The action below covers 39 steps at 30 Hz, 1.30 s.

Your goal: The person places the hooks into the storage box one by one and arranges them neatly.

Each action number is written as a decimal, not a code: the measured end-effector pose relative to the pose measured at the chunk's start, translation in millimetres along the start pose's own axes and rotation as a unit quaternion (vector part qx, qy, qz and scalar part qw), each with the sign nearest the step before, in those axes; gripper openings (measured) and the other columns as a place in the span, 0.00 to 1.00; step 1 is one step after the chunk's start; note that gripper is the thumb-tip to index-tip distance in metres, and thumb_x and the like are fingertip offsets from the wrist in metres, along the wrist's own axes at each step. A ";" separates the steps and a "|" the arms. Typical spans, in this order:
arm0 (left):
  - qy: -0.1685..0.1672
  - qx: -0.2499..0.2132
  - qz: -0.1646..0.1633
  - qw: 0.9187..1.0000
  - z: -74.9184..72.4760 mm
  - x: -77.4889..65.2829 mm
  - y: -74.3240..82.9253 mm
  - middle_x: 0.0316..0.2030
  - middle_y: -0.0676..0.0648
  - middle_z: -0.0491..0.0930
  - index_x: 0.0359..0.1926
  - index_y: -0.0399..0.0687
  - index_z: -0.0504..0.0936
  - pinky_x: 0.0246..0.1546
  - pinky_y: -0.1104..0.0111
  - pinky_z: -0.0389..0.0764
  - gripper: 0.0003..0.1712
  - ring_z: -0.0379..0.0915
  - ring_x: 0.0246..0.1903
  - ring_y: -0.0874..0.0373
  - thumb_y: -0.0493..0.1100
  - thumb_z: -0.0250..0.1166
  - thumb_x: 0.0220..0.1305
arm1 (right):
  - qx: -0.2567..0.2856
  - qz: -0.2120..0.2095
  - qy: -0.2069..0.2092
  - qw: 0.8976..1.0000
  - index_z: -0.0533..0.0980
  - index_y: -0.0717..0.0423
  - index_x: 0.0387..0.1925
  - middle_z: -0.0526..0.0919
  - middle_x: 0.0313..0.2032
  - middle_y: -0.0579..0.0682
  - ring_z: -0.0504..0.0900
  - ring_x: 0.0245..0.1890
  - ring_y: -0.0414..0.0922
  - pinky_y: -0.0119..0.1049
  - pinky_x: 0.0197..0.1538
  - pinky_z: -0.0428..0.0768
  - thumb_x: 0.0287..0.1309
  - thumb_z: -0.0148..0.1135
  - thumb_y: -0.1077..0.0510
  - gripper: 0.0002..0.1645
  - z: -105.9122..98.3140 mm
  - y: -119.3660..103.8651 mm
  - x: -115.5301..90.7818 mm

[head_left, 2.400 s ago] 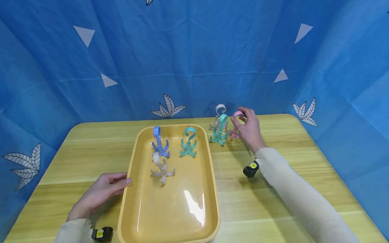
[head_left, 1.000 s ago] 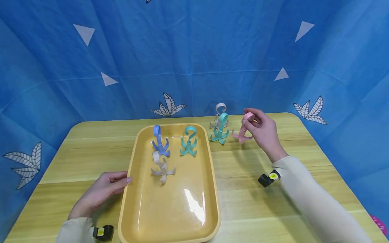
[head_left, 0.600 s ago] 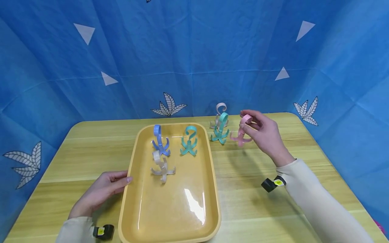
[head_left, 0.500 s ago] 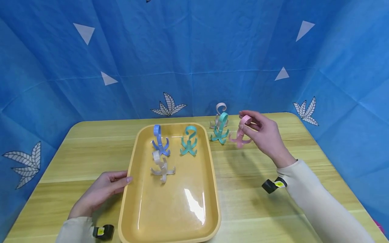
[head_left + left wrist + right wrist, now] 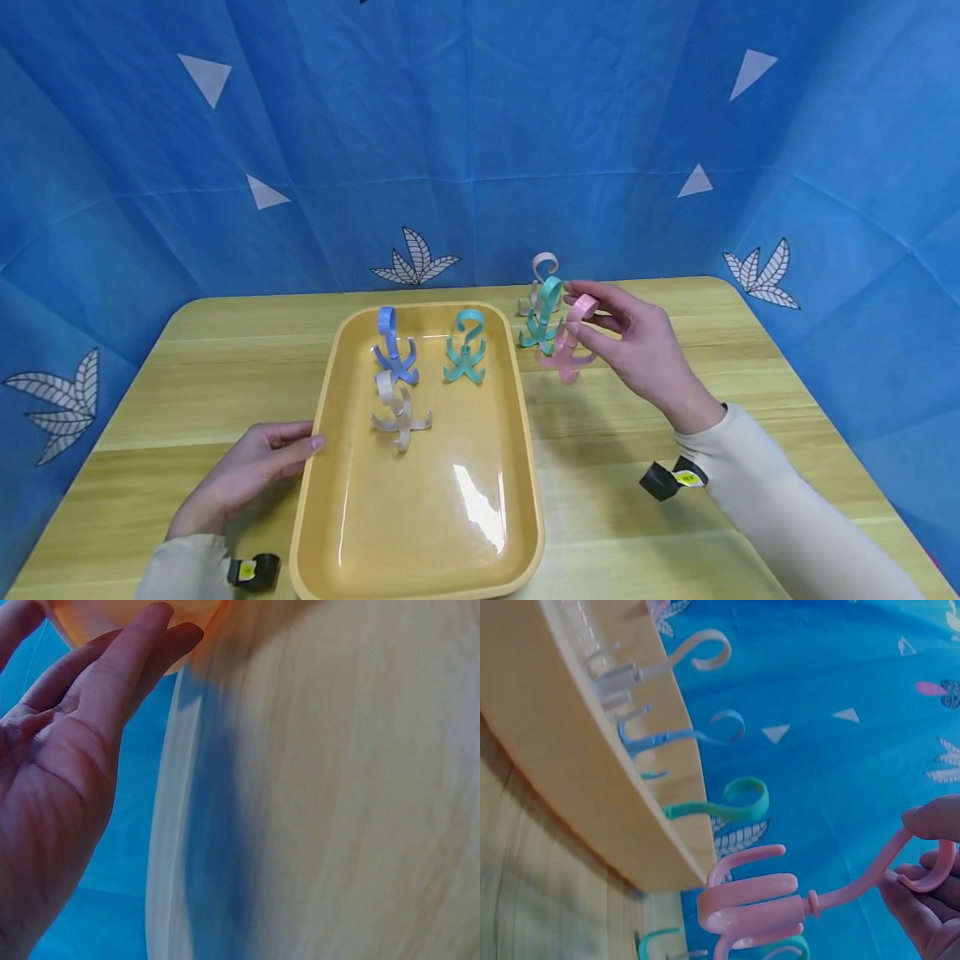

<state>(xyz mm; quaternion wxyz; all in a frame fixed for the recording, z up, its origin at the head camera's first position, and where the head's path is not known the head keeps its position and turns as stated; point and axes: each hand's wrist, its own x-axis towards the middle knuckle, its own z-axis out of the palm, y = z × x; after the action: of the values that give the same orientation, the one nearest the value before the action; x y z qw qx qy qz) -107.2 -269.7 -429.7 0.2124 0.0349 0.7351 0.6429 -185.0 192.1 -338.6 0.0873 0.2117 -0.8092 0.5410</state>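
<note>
My right hand (image 5: 641,346) pinches a pink four-prong hanging hook (image 5: 757,904) by its curved top, with the prongs hanging downward. In the head view this hook overlaps a green hook (image 5: 550,304) on the table, with a white hook (image 5: 544,265) behind it. My left hand (image 5: 251,475) holds the left rim of a yellow tray (image 5: 416,575), thumb over the edge and fingers outside. Upright in the tray stand a blue hook (image 5: 395,364), another green hook (image 5: 465,362) and a pale grey hook (image 5: 401,417).
The tray stands on a wooden table (image 5: 645,533), and both table hooks are just beyond its far right corner. Blue cloth (image 5: 465,125) with white triangles and leaf prints hangs behind and at the sides.
My right hand has lifted the pink hook from beside the green and white hooks, drawn it right, then moved back left and nearer. The left hand has stayed at the tray's rim.
</note>
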 end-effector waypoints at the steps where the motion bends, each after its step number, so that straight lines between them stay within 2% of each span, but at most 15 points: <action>1: 0.000 -0.001 0.000 1.000 0.0 0.1 -0.2 0.59 0.27 0.71 0.65 0.17 0.59 0.50 0.65 0.79 0.33 0.78 0.51 0.56 0.41 0.58 0.73 | 0.000 -0.002 -0.003 1.000 0.76 0.56 0.61 0.80 0.55 0.53 0.81 0.51 0.45 0.32 0.55 0.77 0.62 0.67 0.62 0.25 1.5 -1.1 -0.3; 7: 0.001 -0.001 0.001 1.000 0.2 0.2 -0.7 0.59 0.27 0.71 0.65 0.17 0.59 0.50 0.65 0.79 0.34 0.78 0.51 0.56 0.42 0.58 0.73 | 0.021 -0.029 -0.023 0.999 0.76 0.59 0.60 0.80 0.53 0.55 0.80 0.52 0.47 0.34 0.56 0.77 0.62 0.66 0.65 0.24 8.7 -4.7 -0.4; 14: -0.003 0.000 0.002 1.000 1.0 -0.1 1.2 0.60 0.27 0.70 0.66 0.17 0.59 0.50 0.65 0.79 0.33 0.78 0.51 0.56 0.41 0.58 0.74 | -0.007 -0.067 -0.027 0.997 0.77 0.57 0.58 0.80 0.52 0.50 0.80 0.48 0.43 0.34 0.54 0.78 0.60 0.67 0.67 0.24 12.6 -6.7 -0.7; 24: -0.002 0.004 0.002 1.000 1.4 -0.7 1.9 0.60 0.27 0.70 0.65 0.17 0.60 0.51 0.64 0.79 0.33 0.78 0.51 0.56 0.41 0.58 0.73 | -0.007 -0.085 -0.048 0.995 0.77 0.58 0.58 0.81 0.52 0.46 0.80 0.50 0.42 0.34 0.54 0.78 0.58 0.68 0.69 0.25 21.1 -14.7 -0.9; 39: -0.004 0.004 0.001 1.000 1.3 -0.4 2.1 0.60 0.27 0.70 0.65 0.17 0.60 0.51 0.65 0.78 0.33 0.78 0.51 0.57 0.41 0.58 0.73 | -0.046 -0.091 -0.091 0.991 0.76 0.60 0.59 0.79 0.56 0.49 0.78 0.55 0.44 0.36 0.55 0.78 0.57 0.70 0.66 0.27 37.3 -21.2 2.4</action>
<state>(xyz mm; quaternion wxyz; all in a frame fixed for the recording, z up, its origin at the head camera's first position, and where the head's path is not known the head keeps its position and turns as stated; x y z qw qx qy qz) -106.9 -268.3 -427.7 0.2145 0.0386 0.7369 0.6399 -174.6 150.5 -334.8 0.0716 0.3290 -0.8151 0.4715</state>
